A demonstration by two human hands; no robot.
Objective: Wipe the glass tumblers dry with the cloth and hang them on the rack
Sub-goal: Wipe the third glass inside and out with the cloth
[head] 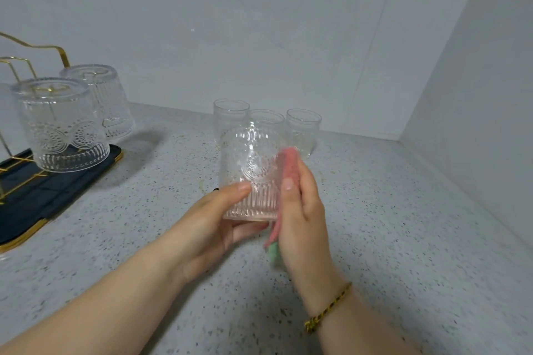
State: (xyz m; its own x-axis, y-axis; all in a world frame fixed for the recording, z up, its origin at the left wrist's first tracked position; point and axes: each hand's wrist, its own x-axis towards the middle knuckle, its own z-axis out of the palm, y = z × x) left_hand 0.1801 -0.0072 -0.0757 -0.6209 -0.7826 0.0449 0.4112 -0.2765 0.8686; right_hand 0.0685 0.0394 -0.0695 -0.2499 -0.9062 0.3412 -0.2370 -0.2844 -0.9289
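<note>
Glass, clear and pressed with a pattern: the held tumbler (249, 173) has vertical ribs round its base, a band of beaded medallions at mid-height and a plain upper wall. It is held upright above the speckled countertop (403, 239), near the middle of the scene.

Grip state:
- The left hand (213, 219) grasps the held tumbler at the ribbed base, thumb across the near side and fingers under and behind.
- The right hand (300, 210) pinches the pink cloth (287, 164) between thumb and fingers and lays it against the right wall of the glass. A green end of the cloth hangs below the hand.

Handling, judged from appearance:
- The wall is rigid and brittle, so a knock against the countertop or another glass could chip it.
- A wet surface will be slippery. The ribbed base offers the surest hold; the smooth upper wall offers the least.
- The weight looks moderate, suited to one hand.
- The cloth is soft and conforms to the relief.

Other positions:
- Three standing tumblers (304, 130) wait mouth-up at the far side, just behind the held one.
- At far left, two hung tumblers (60, 124) sit inverted on the gold wire rack (62, 56), above its dark tray (34, 190).
</note>
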